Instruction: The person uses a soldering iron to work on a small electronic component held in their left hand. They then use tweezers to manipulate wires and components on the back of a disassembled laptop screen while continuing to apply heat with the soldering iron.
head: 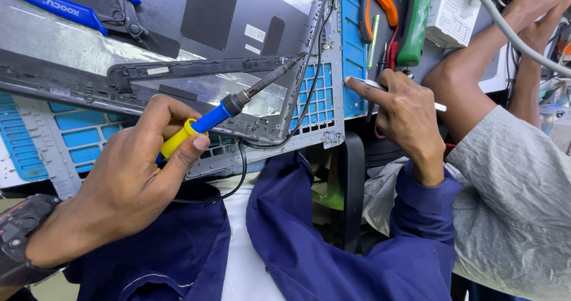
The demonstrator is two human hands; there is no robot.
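My left hand (131, 170) grips a soldering iron (238, 102) by its blue and yellow handle. Its dark tip points up and right, ending at the corner of a black plastic bezel frame (196, 68). The frame lies on a grey metal panel with blue cut-outs (318, 107), which rests across my lap. A black cable runs along the panel's right edge. My right hand (404, 116) is off the panel's right side, pinching a thin silver tool (363, 82), with the forefinger stretched along it toward the panel edge.
Blue-handled pliers (71, 6) lie at the top left. Orange-handled cutters (380, 3), a green tool (416, 21) and a white box (455, 12) sit at the top right. A co-worker's grey-sleeved arm (511, 182) crosses the right side, under a grey cable (523, 45).
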